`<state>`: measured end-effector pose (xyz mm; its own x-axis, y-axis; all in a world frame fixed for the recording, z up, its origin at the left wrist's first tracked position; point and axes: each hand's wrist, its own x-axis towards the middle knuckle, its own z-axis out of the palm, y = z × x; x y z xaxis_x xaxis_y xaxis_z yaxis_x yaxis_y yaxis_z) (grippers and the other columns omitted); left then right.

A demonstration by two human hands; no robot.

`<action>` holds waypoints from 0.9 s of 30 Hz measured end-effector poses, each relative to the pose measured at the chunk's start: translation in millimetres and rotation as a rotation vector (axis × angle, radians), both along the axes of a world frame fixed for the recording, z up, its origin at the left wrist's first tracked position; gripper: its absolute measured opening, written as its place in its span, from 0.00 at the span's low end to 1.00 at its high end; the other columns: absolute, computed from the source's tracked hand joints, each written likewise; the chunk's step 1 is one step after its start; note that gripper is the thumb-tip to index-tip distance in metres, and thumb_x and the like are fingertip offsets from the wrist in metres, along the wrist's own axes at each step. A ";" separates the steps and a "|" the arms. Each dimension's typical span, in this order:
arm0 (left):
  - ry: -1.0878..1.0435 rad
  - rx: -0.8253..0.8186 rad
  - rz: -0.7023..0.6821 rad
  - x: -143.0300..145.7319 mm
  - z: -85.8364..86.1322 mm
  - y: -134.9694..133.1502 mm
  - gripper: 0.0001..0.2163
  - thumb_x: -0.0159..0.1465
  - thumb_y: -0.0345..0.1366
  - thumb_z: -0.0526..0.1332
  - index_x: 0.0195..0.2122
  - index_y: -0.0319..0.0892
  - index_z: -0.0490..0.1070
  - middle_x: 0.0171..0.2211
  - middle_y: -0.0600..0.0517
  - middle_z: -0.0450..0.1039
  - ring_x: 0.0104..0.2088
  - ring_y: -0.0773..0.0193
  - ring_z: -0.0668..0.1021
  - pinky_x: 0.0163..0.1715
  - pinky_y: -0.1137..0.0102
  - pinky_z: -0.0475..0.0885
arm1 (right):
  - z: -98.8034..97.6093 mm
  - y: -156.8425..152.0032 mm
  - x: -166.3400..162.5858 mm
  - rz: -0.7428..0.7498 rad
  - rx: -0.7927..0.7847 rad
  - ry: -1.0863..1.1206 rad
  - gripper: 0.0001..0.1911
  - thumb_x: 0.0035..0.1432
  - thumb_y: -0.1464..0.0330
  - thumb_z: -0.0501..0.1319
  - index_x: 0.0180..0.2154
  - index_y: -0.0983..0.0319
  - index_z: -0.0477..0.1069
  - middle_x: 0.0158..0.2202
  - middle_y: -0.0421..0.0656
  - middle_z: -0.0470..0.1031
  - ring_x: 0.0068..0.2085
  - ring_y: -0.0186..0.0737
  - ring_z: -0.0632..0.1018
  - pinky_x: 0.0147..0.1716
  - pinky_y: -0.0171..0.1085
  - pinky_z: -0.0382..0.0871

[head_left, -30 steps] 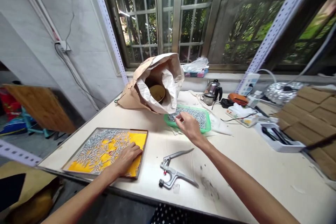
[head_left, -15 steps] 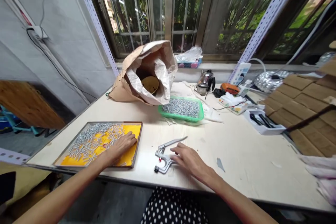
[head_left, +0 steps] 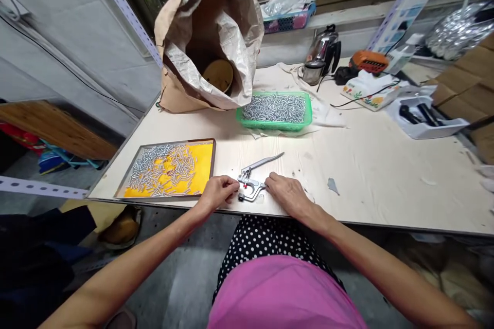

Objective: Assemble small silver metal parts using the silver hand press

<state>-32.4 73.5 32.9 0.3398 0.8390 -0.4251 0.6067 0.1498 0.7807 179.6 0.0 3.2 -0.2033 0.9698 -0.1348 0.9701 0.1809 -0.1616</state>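
Silver hand pliers [head_left: 254, 177] lie near the table's front edge, their jaws to the left and one handle angled up to the right. My right hand [head_left: 287, 195] rests on the lower handle with its fingers curled over it. At the jaws, my left hand [head_left: 218, 193] pinches its fingertips together; what they hold is too small to make out. A flat tray with a yellow floor [head_left: 203, 164] and several small metal pins sits just left of my left hand. A green basket [head_left: 276, 124] full of the same pins stands farther back.
An open brown paper sack [head_left: 208, 36] with a round tin inside stands at the back. A kettle [head_left: 320, 54], an orange tool [head_left: 366, 61], a tissue pack and a white tray [head_left: 436, 126] of dark tools sit back right. Cardboard lies at the far right edge.
My left hand left the yellow tray and came to the pliers' jaws. My right hand moved from the green basket down onto the pliers' handle. The view tilted down.
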 end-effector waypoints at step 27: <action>0.141 -0.248 0.003 17.0 -17.8 -2.3 0.09 0.58 0.35 0.64 0.24 0.37 0.70 0.15 0.58 0.66 0.16 0.73 0.68 0.19 0.77 0.66 | 3.7 -4.6 7.0 0.034 0.019 0.066 0.11 0.67 0.74 0.49 0.41 0.62 0.70 0.42 0.47 0.72 0.39 0.40 0.73 0.31 0.37 0.58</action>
